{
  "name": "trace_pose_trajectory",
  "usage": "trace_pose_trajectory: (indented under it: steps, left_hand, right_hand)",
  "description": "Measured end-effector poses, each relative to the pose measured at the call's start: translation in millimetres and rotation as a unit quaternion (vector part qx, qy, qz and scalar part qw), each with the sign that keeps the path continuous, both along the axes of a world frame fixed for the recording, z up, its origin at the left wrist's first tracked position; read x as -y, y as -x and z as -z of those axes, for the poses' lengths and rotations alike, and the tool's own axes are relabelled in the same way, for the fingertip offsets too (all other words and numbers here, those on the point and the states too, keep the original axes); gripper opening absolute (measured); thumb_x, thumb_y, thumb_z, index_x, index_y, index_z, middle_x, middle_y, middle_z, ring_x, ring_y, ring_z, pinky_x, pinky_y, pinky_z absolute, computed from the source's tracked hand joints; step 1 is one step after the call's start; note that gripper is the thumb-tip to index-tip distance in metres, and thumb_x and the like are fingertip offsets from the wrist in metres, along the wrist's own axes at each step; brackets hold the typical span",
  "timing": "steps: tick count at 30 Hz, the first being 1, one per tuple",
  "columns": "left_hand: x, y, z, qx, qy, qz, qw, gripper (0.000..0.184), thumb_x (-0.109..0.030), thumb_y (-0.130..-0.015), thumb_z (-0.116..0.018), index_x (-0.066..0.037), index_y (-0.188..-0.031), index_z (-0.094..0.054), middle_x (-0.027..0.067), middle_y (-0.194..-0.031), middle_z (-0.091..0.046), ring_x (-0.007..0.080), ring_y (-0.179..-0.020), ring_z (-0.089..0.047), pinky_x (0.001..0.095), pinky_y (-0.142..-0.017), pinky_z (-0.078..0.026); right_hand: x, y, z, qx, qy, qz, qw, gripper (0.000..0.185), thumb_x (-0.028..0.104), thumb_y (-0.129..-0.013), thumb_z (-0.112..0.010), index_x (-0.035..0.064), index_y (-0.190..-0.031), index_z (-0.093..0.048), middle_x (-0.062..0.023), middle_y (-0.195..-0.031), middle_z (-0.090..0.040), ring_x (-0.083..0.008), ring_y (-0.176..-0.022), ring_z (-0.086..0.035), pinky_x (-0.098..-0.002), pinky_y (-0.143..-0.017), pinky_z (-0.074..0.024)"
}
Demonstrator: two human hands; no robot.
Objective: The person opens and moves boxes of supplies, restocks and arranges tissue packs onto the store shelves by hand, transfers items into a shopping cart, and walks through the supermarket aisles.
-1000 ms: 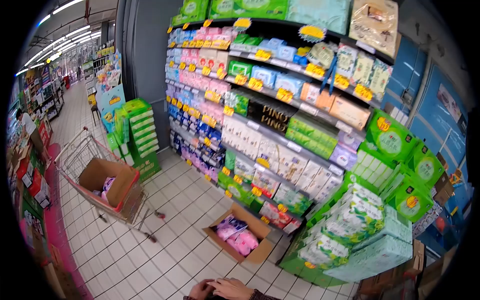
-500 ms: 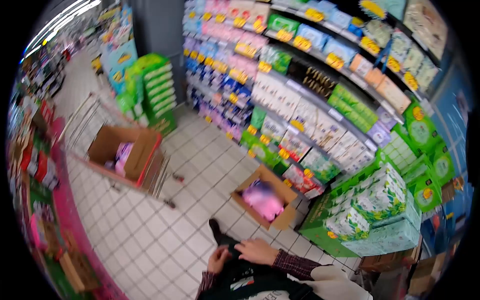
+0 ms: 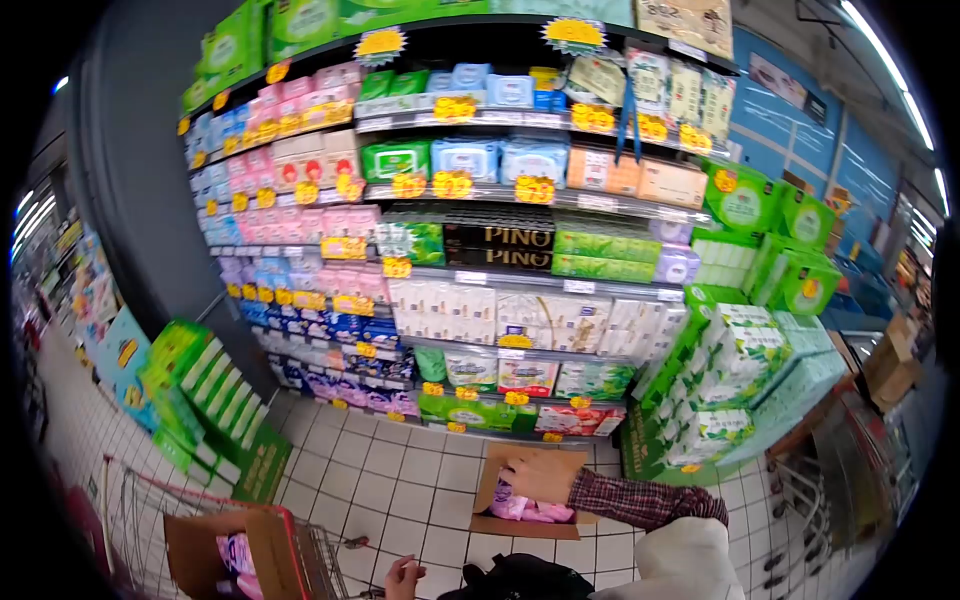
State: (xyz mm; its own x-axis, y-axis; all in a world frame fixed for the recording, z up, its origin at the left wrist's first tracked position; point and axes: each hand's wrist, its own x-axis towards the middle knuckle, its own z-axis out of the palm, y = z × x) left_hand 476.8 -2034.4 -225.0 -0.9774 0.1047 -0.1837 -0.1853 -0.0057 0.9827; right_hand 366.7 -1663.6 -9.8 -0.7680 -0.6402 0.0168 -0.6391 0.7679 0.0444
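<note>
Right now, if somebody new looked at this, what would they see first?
Probably the big shelf in the middle, packed with colourful packets and bright yellow tags. Just below it, the right hand is at an open cardboard box of pink packets on the floor. At the bottom left, a shopping cart holds another box.

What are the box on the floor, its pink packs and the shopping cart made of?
The box looks like matte cardboard: plain brown, with folded flaps. The pink packs seem slightly shiny plastic film, judging by their creases. The shopping cart appears greyish metal, finish unclear, from its thin wire bars; its red rim may be plastic.
</note>
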Motion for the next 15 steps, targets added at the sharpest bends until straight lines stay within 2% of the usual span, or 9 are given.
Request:
trace_pose_trajectory:
  steps: [1,3,5,6,9,11,12,13,15]
  left_hand:
    - [25.6,17.1,59.9,0.014,-0.007,-0.014,1.0,0.035,-0.031,-0.098,-0.055,-0.005,-0.122,-0.058,0.0052,-0.087,-0.067,0.0115,-0.077,-0.063,0.0232,-0.063,-0.047]
    - [32.2,49.8,51.0,0.09,-0.021,-0.067,0.993,0.035,-0.033,-0.097,-0.057,-0.006,-0.119,-0.058,0.0069,-0.087,-0.068,0.0131,-0.077,-0.064,0.0242,-0.061,-0.049]
    - [23.1,81.0,27.6,0.149,-0.04,-0.07,0.986,0.036,-0.035,-0.096,-0.059,-0.006,-0.118,-0.057,0.0082,-0.088,-0.068,0.0159,-0.077,-0.065,0.0245,-0.06,-0.05]
    - [19.8,97.1,39.5,0.171,-0.044,-0.052,0.983,0.039,-0.036,-0.095,-0.06,-0.006,-0.12,-0.055,0.0098,-0.09,-0.068,0.0176,-0.077,-0.066,0.0249,-0.062,-0.051]
    - [-0.6,142.8,60.8,0.219,-0.089,0.054,0.97,0.038,-0.031,-0.094,-0.063,-0.007,-0.122,-0.053,0.0106,-0.1,-0.065,0.0227,-0.091,-0.065,0.032,-0.074,-0.055]
    - [-7.2,177.3,99.3,0.214,-0.068,0.15,0.963,0.037,-0.026,-0.093,-0.063,-0.008,-0.124,-0.053,0.0101,-0.1,-0.064,0.023,-0.094,-0.064,0.0339,-0.076,-0.055]
    - [-7.5,193.7,89.3,-0.078,0.091,0.29,0.949,0.034,-0.021,-0.094,-0.06,-0.009,-0.126,-0.054,0.0092,-0.097,-0.065,0.0221,-0.091,-0.064,0.0328,-0.075,-0.054]
    - [-12.4,209.2,70.4,-0.078,0.089,0.296,0.948,0.034,-0.021,-0.094,-0.06,-0.009,-0.126,-0.054,0.0092,-0.097,-0.065,0.0221,-0.091,-0.064,0.0328,-0.075,-0.054]
    - [-17.8,244.5,21.7,0.097,0.032,0.3,0.948,0.035,-0.019,-0.095,-0.056,-0.008,-0.128,-0.054,0.0087,-0.095,-0.065,0.0202,-0.09,-0.063,0.0314,-0.074,-0.054]
  right_hand:
    - [-5.1,15.1,-13.7,-0.007,-0.021,-0.012,1.0,0.033,0.032,-0.08,-0.068,0.0072,-0.1,-0.059,-0.0117,-0.091,-0.062,-0.0275,-0.085,-0.065,-0.04,-0.063,-0.0517]
    - [-10.9,30.2,-52.7,-0.002,-0.018,0.018,1.0,0.034,0.033,-0.079,-0.068,0.0072,-0.101,-0.059,-0.0119,-0.092,-0.063,-0.0277,-0.086,-0.065,-0.0399,-0.065,-0.0522]
    - [-19.6,48.9,-76.7,0.002,-0.011,0.042,0.999,0.035,0.033,-0.079,-0.069,0.0072,-0.101,-0.059,-0.0121,-0.093,-0.063,-0.0279,-0.087,-0.065,-0.0399,-0.067,-0.0527]
    - [-27.1,56.7,-83.5,0.0,-0.025,0.072,0.997,0.036,0.033,-0.079,-0.069,0.0071,-0.102,-0.06,-0.0123,-0.094,-0.063,-0.0283,-0.088,-0.065,-0.0403,-0.068,-0.0529]
    - [-48.1,87.2,-120.1,-0.002,-0.049,0.125,0.991,0.038,0.033,-0.081,-0.068,0.0058,-0.106,-0.06,-0.0133,-0.096,-0.063,-0.0301,-0.089,-0.065,-0.0419,-0.072,-0.0535]
    - [-58.2,114.4,-139.8,-0.026,-0.064,0.178,0.982,0.04,0.034,-0.083,-0.067,0.0043,-0.109,-0.059,-0.0137,-0.094,-0.064,-0.0301,-0.089,-0.065,-0.0415,-0.071,-0.054]
    - [-59.8,129.1,-155.9,-0.037,-0.072,0.197,0.977,0.04,0.034,-0.083,-0.067,0.0038,-0.108,-0.06,-0.0139,-0.094,-0.064,-0.0299,-0.089,-0.065,-0.0413,-0.071,-0.0542]
    - [-61.1,144.3,-173.2,-0.046,-0.081,0.214,0.972,0.039,0.034,-0.084,-0.067,0.0033,-0.108,-0.06,-0.0141,-0.095,-0.064,-0.0298,-0.089,-0.065,-0.041,-0.071,-0.0543]
    - [-64.8,178.5,-204.5,-0.103,-0.073,0.246,0.961,0.036,0.032,-0.083,-0.067,0.0038,-0.104,-0.06,-0.0123,-0.095,-0.062,-0.0294,-0.089,-0.064,-0.0415,-0.072,-0.0542]
